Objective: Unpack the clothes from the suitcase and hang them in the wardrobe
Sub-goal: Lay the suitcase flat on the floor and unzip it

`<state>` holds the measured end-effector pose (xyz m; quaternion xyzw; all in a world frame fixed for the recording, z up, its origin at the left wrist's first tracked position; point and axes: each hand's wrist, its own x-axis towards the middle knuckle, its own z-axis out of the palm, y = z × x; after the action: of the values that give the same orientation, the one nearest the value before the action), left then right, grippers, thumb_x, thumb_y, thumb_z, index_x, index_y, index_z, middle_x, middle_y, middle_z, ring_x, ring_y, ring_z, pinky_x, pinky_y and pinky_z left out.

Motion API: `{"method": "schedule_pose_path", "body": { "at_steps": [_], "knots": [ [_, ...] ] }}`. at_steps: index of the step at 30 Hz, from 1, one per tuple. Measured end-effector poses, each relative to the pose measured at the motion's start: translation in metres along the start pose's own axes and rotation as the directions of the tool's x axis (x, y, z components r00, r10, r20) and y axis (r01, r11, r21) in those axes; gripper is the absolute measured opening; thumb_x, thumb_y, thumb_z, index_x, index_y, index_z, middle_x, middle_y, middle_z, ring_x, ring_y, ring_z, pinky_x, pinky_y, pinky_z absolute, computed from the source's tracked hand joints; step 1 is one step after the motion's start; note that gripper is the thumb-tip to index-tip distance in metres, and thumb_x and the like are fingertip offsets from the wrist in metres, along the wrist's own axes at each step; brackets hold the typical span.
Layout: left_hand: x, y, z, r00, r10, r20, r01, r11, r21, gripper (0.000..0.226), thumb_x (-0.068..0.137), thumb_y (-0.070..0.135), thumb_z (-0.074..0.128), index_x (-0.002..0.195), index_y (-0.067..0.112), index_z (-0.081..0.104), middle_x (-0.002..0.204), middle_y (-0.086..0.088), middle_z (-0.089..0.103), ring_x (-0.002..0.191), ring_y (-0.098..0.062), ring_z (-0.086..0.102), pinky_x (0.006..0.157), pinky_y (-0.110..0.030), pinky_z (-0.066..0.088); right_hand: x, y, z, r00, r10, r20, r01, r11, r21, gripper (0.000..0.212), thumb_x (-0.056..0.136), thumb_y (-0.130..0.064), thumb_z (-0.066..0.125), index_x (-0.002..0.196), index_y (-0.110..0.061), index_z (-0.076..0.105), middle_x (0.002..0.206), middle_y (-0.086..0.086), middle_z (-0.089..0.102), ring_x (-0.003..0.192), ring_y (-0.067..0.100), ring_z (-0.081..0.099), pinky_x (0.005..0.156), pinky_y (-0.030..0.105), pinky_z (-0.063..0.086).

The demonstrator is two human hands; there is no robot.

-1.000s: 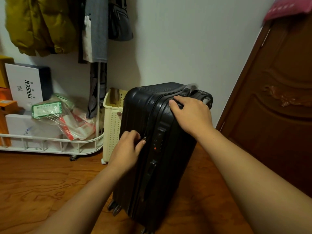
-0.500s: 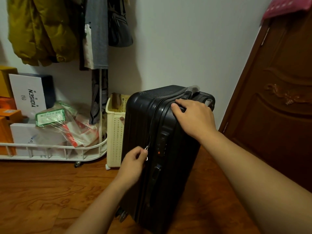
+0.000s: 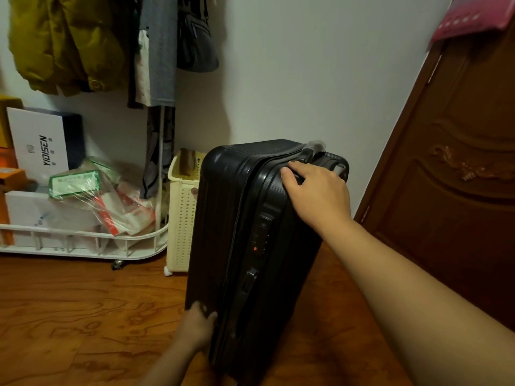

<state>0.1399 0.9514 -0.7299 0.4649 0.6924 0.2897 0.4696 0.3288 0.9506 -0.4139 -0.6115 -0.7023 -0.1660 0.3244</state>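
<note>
A black hard-shell suitcase (image 3: 242, 218) stands upright on the wooden floor, its zipper seam facing me. My right hand (image 3: 317, 193) lies over its top edge beside the carry handle (image 3: 306, 156), holding the case steady. My left hand (image 3: 199, 323) is low on the case's left side, with its fingers curled at the zipper line near the bottom; the zipper pull itself is hidden under them. Clothes hang on a rack at the upper left: a mustard padded jacket (image 3: 64, 43) and a grey garment (image 3: 160, 48).
A cream perforated basket (image 3: 182, 218) stands just left of the suitcase. The rack's white wheeled base (image 3: 83, 238) holds boxes and plastic-wrapped packets. A dark bag (image 3: 196, 43) hangs on the wall. A brown carved door (image 3: 457, 190) closes the right side.
My left hand has slid down the zipper line from the middle of the case, by the lock, to near its bottom. My right hand has stayed on top.
</note>
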Motion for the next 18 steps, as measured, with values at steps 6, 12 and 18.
{"method": "schedule_pose_path", "body": {
  "at_steps": [6,12,18],
  "knots": [
    [-0.039,0.111,-0.082,0.869,0.412,-0.273,-0.474,0.853,-0.22,0.075,0.094,0.027,0.067,0.155,0.037,0.025,0.158,-0.002,0.023,0.143,-0.03,0.034,0.111,-0.055,0.042,-0.016,0.016,-0.004,0.998,-0.016,-0.068,0.021,0.997,0.076,0.047,0.099,-0.054,0.042,0.129,-0.027,0.066,0.128,-0.007,0.067,0.124,0.014,0.055,0.1,0.033,0.043],
    [-0.056,0.171,-0.111,0.86,0.506,-0.068,-0.486,0.773,-0.408,0.077,0.092,0.033,0.056,0.158,0.038,0.017,0.157,-0.001,0.039,0.142,-0.027,0.039,0.11,-0.044,0.04,-0.046,0.041,-0.023,0.995,-0.003,-0.099,0.019,0.987,0.159,0.043,0.101,-0.049,0.042,0.13,-0.026,0.065,0.129,-0.009,0.065,0.125,0.01,0.052,0.103,0.028,0.038],
    [-0.098,0.16,-0.082,0.83,0.549,-0.102,-0.517,0.687,-0.51,0.046,0.097,0.026,0.05,0.143,0.028,0.047,0.151,-0.005,0.044,0.125,-0.018,0.051,0.089,-0.032,0.047,-0.105,0.057,-0.028,0.898,0.431,-0.083,-0.36,0.832,0.421,0.057,0.1,-0.057,0.038,0.151,-0.033,0.033,0.157,-0.003,0.033,0.144,0.02,0.028,0.118,0.042,0.026]
  ]
}}
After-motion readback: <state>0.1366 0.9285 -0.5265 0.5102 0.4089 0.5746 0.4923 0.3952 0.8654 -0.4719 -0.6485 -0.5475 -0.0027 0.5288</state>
